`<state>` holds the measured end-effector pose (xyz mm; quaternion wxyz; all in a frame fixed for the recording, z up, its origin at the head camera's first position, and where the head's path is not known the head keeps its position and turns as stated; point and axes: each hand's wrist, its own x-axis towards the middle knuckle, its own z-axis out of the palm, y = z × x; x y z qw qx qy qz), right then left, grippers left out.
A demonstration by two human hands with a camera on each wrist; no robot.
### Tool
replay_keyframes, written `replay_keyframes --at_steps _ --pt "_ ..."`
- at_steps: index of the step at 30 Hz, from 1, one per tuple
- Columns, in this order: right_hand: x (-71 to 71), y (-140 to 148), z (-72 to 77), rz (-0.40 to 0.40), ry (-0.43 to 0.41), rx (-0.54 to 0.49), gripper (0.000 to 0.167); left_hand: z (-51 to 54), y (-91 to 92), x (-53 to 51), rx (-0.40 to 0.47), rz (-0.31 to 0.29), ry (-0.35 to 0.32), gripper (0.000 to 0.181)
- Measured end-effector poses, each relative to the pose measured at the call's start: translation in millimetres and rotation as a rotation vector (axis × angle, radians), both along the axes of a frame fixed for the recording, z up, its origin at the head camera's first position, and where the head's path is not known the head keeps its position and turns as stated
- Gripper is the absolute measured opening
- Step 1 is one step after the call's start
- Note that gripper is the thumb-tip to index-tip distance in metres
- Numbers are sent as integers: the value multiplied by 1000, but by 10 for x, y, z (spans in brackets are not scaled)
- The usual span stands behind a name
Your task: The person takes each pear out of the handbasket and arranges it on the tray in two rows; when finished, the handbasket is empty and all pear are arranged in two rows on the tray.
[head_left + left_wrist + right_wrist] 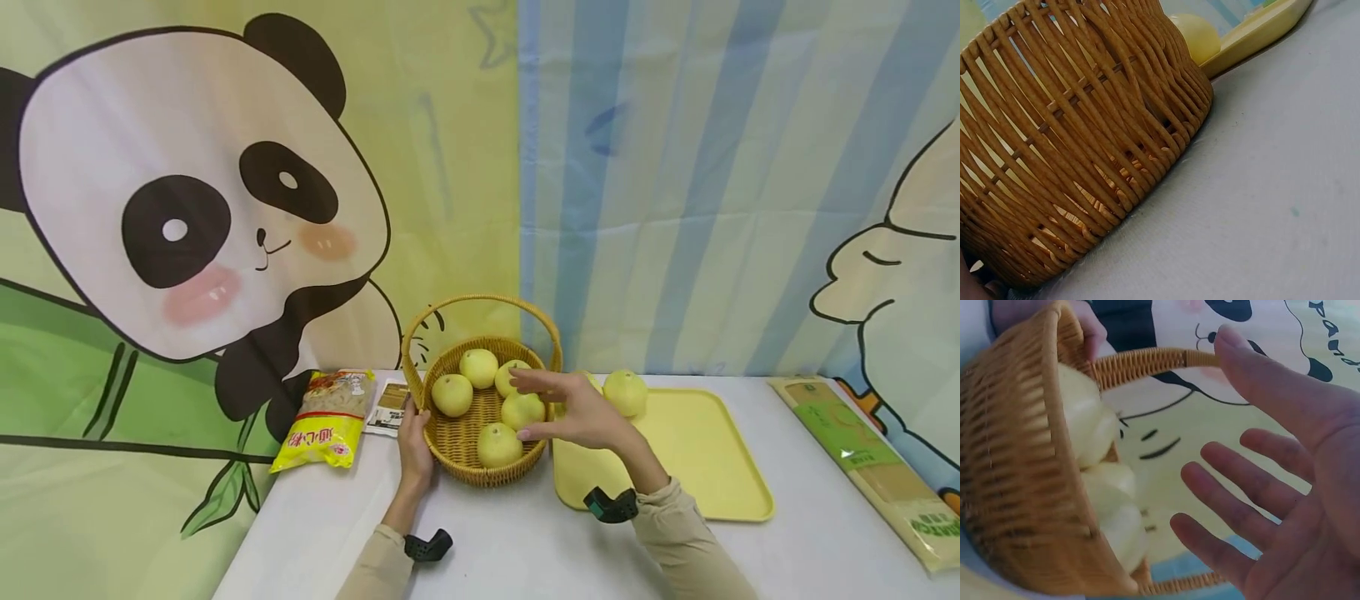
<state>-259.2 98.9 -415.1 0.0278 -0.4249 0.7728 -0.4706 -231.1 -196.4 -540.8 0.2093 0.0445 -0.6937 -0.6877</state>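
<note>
In the head view a wicker basket (487, 476) with a tall handle holds several pale yellow-green round fruits (452, 395). My left hand (415, 446) rests against the basket's left side, its thumb near the rim. Above the basket's right rim is my right hand (573, 410), its fingers spread and nothing in them. In the right wrist view that hand (1260, 487) stands apart from the basket (1016, 469). The left wrist view shows the basket's woven side (1085, 125), with a bit of hand at the lower left corner.
A yellow tray (705, 450) lies right of the basket, with fruits (625, 392) at its back left corner. A yellow food bag (322, 425) and a small packet (389, 407) lie at the left. A long green package (862, 458) lies far right, before a printed curtain.
</note>
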Motion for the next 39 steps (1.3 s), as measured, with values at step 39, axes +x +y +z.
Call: replay_keyframes --at_steps 39 --pt "-655 -1312 -169 1 -261 311 83 20 20 -5 23 -10 -11 62"
